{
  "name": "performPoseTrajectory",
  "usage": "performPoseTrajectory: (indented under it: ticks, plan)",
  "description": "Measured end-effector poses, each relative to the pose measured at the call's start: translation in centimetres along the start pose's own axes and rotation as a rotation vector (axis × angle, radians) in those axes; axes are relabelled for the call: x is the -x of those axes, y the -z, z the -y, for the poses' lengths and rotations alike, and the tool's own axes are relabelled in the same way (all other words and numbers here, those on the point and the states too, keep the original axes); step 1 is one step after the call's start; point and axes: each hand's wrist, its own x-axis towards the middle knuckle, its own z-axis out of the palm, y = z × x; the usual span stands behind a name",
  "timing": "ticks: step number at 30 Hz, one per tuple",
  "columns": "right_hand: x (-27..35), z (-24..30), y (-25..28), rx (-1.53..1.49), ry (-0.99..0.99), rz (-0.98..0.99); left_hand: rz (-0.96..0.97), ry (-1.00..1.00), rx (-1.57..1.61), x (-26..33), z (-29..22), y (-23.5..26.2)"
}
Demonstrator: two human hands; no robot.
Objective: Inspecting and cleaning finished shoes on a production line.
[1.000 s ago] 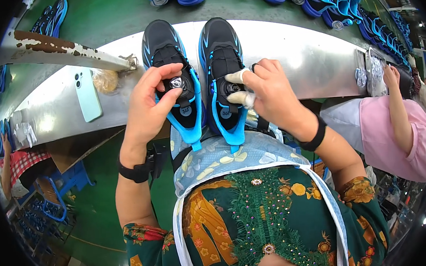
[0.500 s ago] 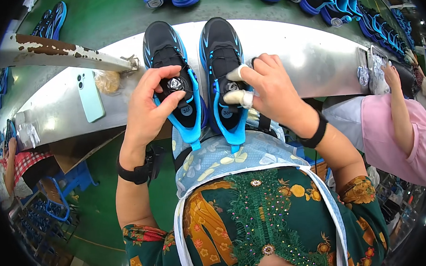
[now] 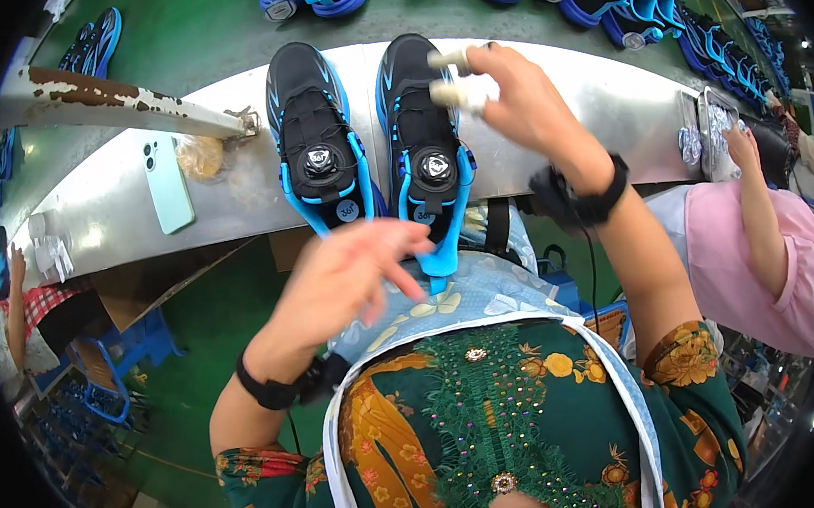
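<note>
Both hands have left the sneakers' dials (image 3: 435, 166): left hand (image 3: 347, 272), blurred, nears the right sneaker's (image 3: 408, 108) heel, grasp unclear — right hand (image 3: 523, 95) above its toe, fingers (image 3: 450, 59) parted, unladen. Steadying toe and heel together seems wise. Black, blue-trimmed, upright beside the left sneaker (image 3: 307, 105), toes on the metal surface (image 3: 578, 138).

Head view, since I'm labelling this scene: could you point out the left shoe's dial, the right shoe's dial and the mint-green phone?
Left shoe's dial (image 3: 318, 160): head view, middle of its round top.
Right shoe's dial (image 3: 435, 167): head view, middle of its round top.
Mint-green phone (image 3: 171, 185): head view, middle of its back.
</note>
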Motion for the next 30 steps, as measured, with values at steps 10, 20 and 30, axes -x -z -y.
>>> performPoseTrajectory:
  ticks: [10, 20, 30]
  plan:
    - [-1.4, -4.1, -7.8, 0.282, 0.069, -0.01, -0.406, -0.217, 0.248, -7.5, 5.0, -4.7]
    - [-0.5, -2.1, -0.9, -0.346, 0.168, 0.295, -0.322, -0.202, 0.254, -5.6, 4.6, -4.5]
    - [5.8, 1.9, -1.5, 0.088, 0.244, 0.02, -0.172, -0.144, 0.417, -6.3, 4.7, -4.5]
